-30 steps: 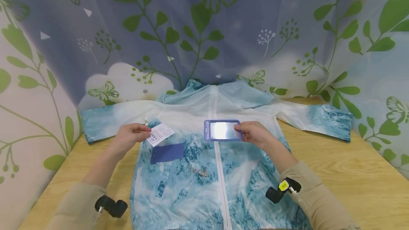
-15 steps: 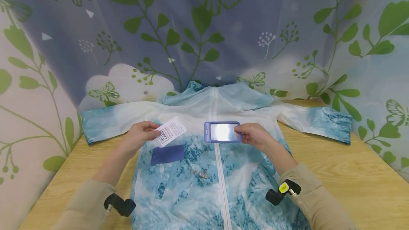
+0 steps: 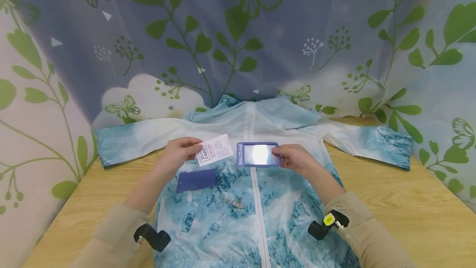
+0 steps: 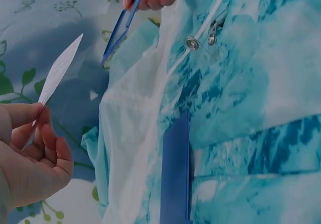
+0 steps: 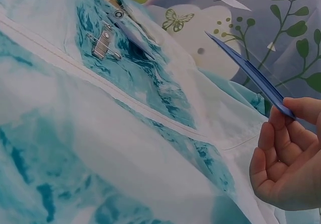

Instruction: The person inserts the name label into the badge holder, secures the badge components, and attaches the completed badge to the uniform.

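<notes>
My left hand [image 3: 179, 155] pinches the near left corner of a white printed ID card [image 3: 215, 150], thumb on top. Facing it, my right hand [image 3: 297, 159] grips one short end of a blue badge holder frame [image 3: 240, 154] with a clear, glaring window. Both are raised over the jacket, the card's right edge a short gap from the frame. A flat blue badge cover [image 3: 196, 180] lies on the jacket below my left hand. To its right rests a small metal badge clip [image 5: 102, 45] with a wire pin.
A blue and white zip jacket [image 3: 290, 218] lies spread on the wooden table [image 3: 401, 197], sleeves out to both sides. Behind and at the sides hangs a leaf-patterned cloth [image 3: 282, 53]. Each forearm wears a black camera mount [image 3: 152, 237].
My left hand has carried the card rightward, close to the blue frame, turning it slightly. My right hand and the frame have stayed nearly still.
</notes>
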Motion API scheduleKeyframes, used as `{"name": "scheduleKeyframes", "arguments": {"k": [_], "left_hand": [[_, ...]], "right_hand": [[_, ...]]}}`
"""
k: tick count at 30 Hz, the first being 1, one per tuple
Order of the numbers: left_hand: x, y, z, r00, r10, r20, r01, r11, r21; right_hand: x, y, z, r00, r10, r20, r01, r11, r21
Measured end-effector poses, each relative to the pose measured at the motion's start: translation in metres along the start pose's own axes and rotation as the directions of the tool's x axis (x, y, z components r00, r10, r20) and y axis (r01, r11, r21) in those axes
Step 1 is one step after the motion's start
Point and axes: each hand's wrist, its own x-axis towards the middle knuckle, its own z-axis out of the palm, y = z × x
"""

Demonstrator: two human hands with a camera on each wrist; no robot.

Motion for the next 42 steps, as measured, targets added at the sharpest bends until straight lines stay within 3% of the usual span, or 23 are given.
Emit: {"name": "scheduleKeyframes", "arguments": {"k": [12,22,31,42], "left_hand": [[0.012,0.015,0.023,0.998,0.010,0.058,-0.011,1.000,0.022],[0.017,0.019,0.040,0.996,0.009,0.094,-0.014,0.998,0.061],[0.023,0.018,0.046,0.996,0.012,0.088,-0.020,0.996,0.089],[0.027,0.013,0.052,0.997,0.045,0.067,-0.053,0.991,0.126]], "right_hand": [[0.004,-0.004,0.005,1.000,0.014,-0.020,-0.014,1.000,-0.011],[0.005,-0.001,0.010,0.999,0.035,-0.028,-0.036,0.999,-0.016],[0.005,-0.001,0.011,0.997,0.040,-0.065,-0.041,0.999,-0.015],[0.005,-0.002,0.011,0.998,0.045,-0.047,-0.046,0.999,-0.029]]}}
